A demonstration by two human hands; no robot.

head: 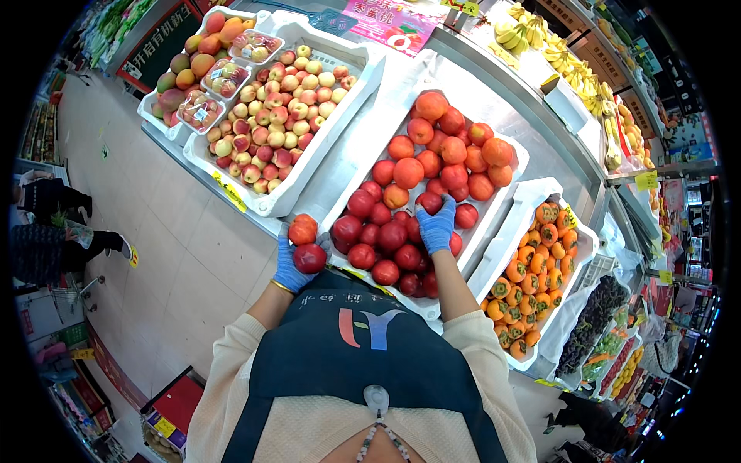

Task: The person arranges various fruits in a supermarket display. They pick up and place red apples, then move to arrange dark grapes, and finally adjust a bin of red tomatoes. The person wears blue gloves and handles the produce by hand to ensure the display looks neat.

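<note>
My left hand (288, 267), in a blue knit glove, holds two stone fruits over the near left edge of a white foam crate (334, 215). One is an orange-red fruit (303, 230); below it sits a dark red fruit (310, 258). My right hand (438, 227), gloved alike, reaches into the crate with its fingers around a red stone fruit (429, 202). Dark red fruits (392, 236) fill the crate's near part, and lighter orange-red fruits (453, 150) lie in the far part. My right fingers partly hide the fruit they grip.
To the left stands a foam crate of small peaches or nectarines (278, 116), beside mangoes (202, 65) and wrapped fruit packs (226, 79). Persimmons (528, 280) fill a crate on the right, with dark grapes (593, 318) beyond. Bananas (570, 66) line a raised shelf. A person (52, 249) is at far left.
</note>
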